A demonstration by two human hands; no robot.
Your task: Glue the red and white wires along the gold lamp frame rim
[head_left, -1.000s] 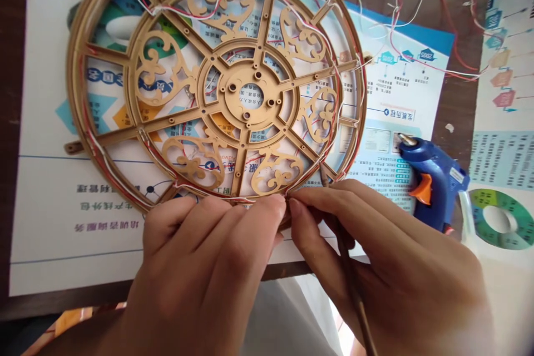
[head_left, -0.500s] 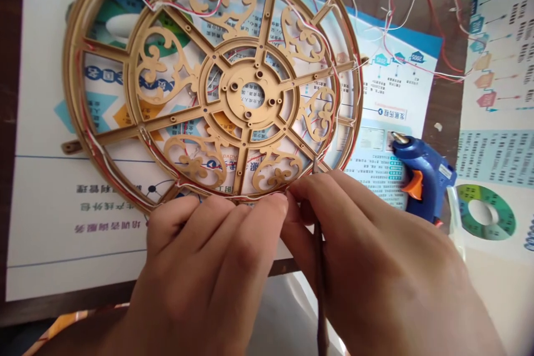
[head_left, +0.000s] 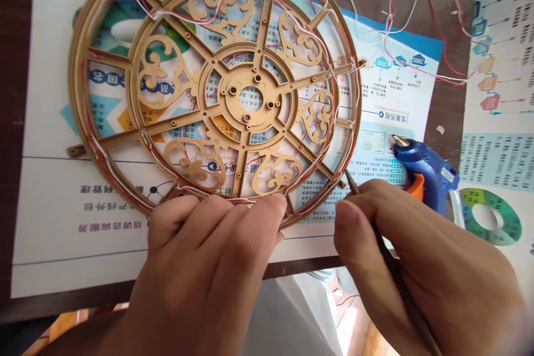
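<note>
A round gold-coloured openwork frame (head_left: pixel 246 147) with spokes and scroll ornaments lies on printed sheets. Red and white wires (head_left: pixel 208 15) run along its rings. My left hand (head_left: pixel 212 250) is closed on the frame's near rim, its thumb pressing by the wires; the fingertips under the rim are hidden. In my right hand (head_left: pixel 400 250) is a thin, dark, pointed stick-like tool (head_left: pixel 387 256), held like a pen. Its tip is beside the frame's lower right outer edge, near a spoke end. Whether the tip touches the wire there I cannot tell.
A blue glue gun (head_left: pixel 425 169) with an orange trigger lies to the right, partly behind my right hand. Loose red and white wires (head_left: pixel 390 16) trail across the back right. Printed sheets (head_left: pixel 54 222) cover much of the dark table (head_left: pixel 14 67), whose near edge shows below.
My right hand has moved right with the pointed tool, away from my left thumb to the outer rim. The frame has shifted very slightly; my left hand stays on it.
</note>
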